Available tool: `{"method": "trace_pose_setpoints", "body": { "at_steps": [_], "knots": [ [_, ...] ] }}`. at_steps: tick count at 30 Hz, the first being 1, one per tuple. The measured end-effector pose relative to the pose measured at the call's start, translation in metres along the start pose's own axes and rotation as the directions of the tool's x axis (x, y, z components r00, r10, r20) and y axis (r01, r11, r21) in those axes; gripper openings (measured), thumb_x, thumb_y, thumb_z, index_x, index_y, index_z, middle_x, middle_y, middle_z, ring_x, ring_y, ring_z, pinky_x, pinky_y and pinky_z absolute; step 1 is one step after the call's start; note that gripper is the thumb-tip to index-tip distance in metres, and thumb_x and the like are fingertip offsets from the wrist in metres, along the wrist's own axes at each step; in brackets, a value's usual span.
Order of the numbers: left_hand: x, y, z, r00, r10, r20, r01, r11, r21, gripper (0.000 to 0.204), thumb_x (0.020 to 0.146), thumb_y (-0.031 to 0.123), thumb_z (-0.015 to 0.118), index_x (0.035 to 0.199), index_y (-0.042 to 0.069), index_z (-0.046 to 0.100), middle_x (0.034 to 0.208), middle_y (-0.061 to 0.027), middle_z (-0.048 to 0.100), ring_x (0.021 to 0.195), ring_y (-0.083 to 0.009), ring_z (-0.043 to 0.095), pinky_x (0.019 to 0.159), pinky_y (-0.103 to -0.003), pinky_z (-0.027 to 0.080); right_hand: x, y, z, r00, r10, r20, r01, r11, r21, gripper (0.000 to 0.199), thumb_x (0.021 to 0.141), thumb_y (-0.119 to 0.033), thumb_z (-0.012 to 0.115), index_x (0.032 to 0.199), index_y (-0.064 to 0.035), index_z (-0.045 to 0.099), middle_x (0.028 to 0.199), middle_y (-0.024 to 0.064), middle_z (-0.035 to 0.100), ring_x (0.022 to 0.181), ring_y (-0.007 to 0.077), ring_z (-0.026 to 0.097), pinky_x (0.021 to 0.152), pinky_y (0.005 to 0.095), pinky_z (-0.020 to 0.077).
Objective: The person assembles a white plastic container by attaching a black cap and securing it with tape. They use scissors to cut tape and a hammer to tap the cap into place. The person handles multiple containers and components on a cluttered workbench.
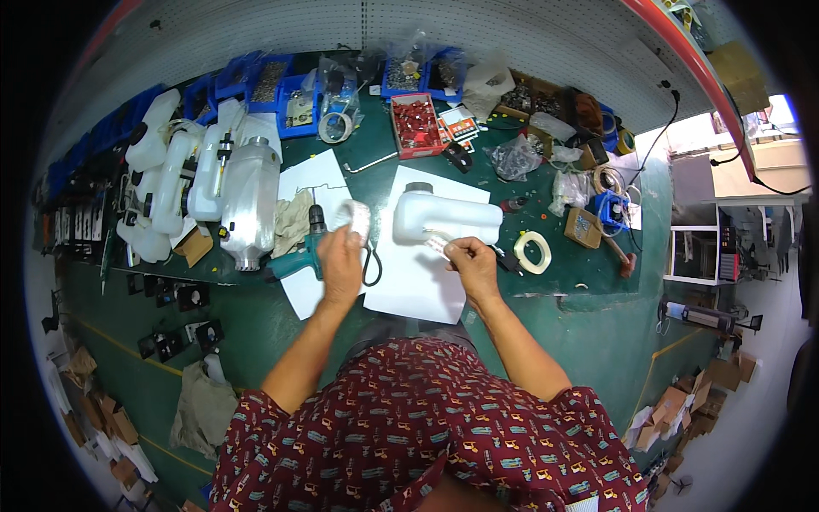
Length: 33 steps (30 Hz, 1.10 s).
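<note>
Now, both hands up over the bench. Left hand is curled round a roll of white tape, fingers clenched on its rim, roll held just above the fingertips. Right hand pinches a short white strip between thumb and forefinger, the strip's free end reaching left of the fingertips; whether it runs back to the roll I cannot tell, blurred.

Just beyond the right fingertips lies a white plastic tank, on its side on a white sheet, neck stub up at its far left corner. It touches neither hand as far as I can see.

Handling, judged: the strip is light, limp and sticky on one face; likely to fold on itself, so best held by the very end, as now. The roll is light and stiff, easy to hold by rim or core. The tank looks hollow, light, rigid and smooth-skinned, probably slippery; take it round the narrow body or by the neck.

Around: a teal power drill left of the left fingers, a black cord loop just right of that hand, another tape ring right of the right fingers, more white tanks well to the left.
</note>
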State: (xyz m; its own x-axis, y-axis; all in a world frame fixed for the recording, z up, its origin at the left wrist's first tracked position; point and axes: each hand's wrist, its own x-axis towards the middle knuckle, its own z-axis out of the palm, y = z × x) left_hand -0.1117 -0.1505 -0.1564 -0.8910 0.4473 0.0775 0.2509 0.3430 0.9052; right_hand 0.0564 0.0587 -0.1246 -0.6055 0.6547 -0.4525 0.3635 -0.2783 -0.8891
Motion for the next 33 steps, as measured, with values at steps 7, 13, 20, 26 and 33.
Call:
{"method": "trace_pose_setpoints", "body": {
  "at_steps": [7, 13, 20, 26, 33],
  "knots": [
    [0.031, -0.037, 0.008, 0.967, 0.254, -0.014, -0.218, 0.854, 0.472, 0.039, 0.093, 0.008, 0.069, 0.130, 0.000, 0.067, 0.122, -0.0203, 0.068, 0.120, -0.0395, 0.058, 0.108, -0.053, 0.040, 0.001, 0.026, -0.042, 0.976, 0.208, 0.062, -0.214, 0.969, 0.125, 0.016, 0.097, -0.007, 0.071, 0.111, -0.0011, 0.071, 0.095, 0.0030, 0.071, 0.080, 0.0099, 0.066, 0.075, 0.0261, 0.0582],
    [-0.041, 0.020, 0.068, 0.860, -0.173, 0.480, 0.302, 0.931, -0.206, 0.044, 0.095, 0.019, 0.078, 0.134, 0.000, 0.066, 0.119, -0.0167, 0.072, 0.112, -0.0225, 0.067, 0.092, -0.035, 0.057, 0.004, 0.032, -0.064, 0.969, 0.106, 0.222, -0.090, 0.992, -0.083, 0.017, 0.094, -0.004, 0.070, 0.110, 0.0010, 0.073, 0.085, 0.0005, 0.067, 0.076, 0.0071, 0.060, 0.067, 0.0236, 0.0489],
    [-0.058, 0.049, 0.130, 0.791, -0.192, 0.580, 0.390, 0.890, -0.236, 0.020, 0.099, 0.008, 0.072, 0.116, -0.002, 0.068, 0.093, -0.0033, 0.072, 0.080, -0.0100, 0.065, 0.073, -0.026, 0.055, 0.031, 0.025, -0.096, 0.915, 0.087, 0.394, 0.012, 0.970, -0.241, 0.027, 0.090, -0.002, 0.070, 0.116, 0.0023, 0.073, 0.087, 0.0005, 0.068, 0.077, 0.0073, 0.062, 0.066, 0.0240, 0.0495],
    [-0.060, 0.060, 0.157, 0.766, -0.338, 0.547, 0.594, 0.697, -0.401, 0.013, 0.102, 0.007, 0.070, 0.110, -0.002, 0.068, 0.090, -0.0031, 0.071, 0.075, -0.0064, 0.064, 0.065, -0.023, 0.054, 0.039, 0.014, -0.112, 0.954, 0.201, 0.221, -0.243, 0.952, 0.185, 0.050, 0.096, -0.011, 0.075, 0.142, 0.0009, 0.062, 0.106, 0.0070, 0.072, 0.092, 0.0144, 0.070, 0.077, 0.0291, 0.0602],
    [-0.064, 0.092, 0.174, 0.803, -0.389, 0.451, 0.585, 0.656, -0.477, 0.018, 0.102, 0.011, 0.070, 0.114, -0.003, 0.068, 0.091, -0.0060, 0.072, 0.076, -0.0080, 0.065, 0.068, -0.024, 0.056, 0.038, 0.011, -0.132, 0.920, 0.058, 0.387, -0.077, 0.997, 0.033, 0.017, 0.098, -0.010, 0.074, 0.109, 0.0030, 0.073, 0.101, 0.0073, 0.074, 0.090, 0.0146, 0.069, 0.076, 0.0293, 0.0587]
  ]
}}
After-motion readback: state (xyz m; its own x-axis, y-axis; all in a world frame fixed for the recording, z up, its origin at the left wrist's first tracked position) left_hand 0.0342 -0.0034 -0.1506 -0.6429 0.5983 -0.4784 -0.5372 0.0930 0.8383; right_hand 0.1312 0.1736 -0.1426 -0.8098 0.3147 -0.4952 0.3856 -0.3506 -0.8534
